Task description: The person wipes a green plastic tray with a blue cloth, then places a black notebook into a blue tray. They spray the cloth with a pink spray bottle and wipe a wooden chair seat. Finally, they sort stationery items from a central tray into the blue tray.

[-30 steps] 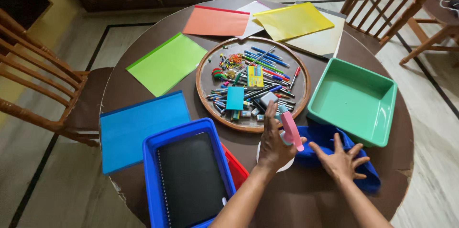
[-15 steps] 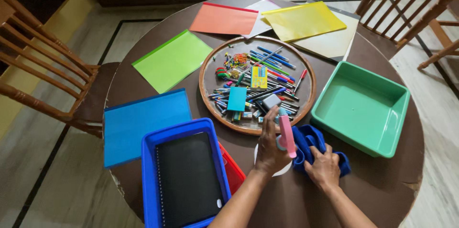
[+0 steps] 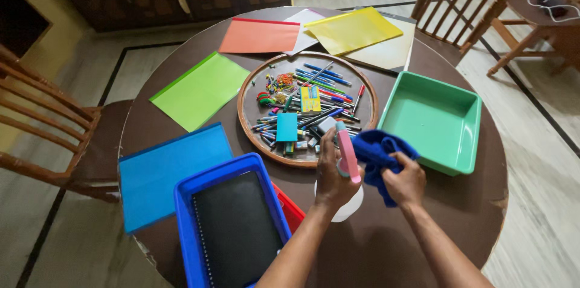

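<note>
We've got the pink spray bottle (image 3: pixel 348 154) gripped tight in our left hand (image 3: pixel 334 174), just in front of the round tray (image 3: pixel 246 86). Our right hand (image 3: pixel 403 180) has the blue cloth (image 3: pixel 374 150) bunched up right beside it. Looks like we're at the wetting-the-cloth bit, so next the nozzle needs lining up with the cloth.

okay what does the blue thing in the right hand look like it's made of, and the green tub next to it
The blue cloth bunched in the right hand looks like soft fabric, perhaps microfibre: it folds and crumples, with a matte, slightly fuzzy surface. The green tub looks like moulded plastic: smooth walls, rounded corners, one even colour with a faint sheen.
</note>
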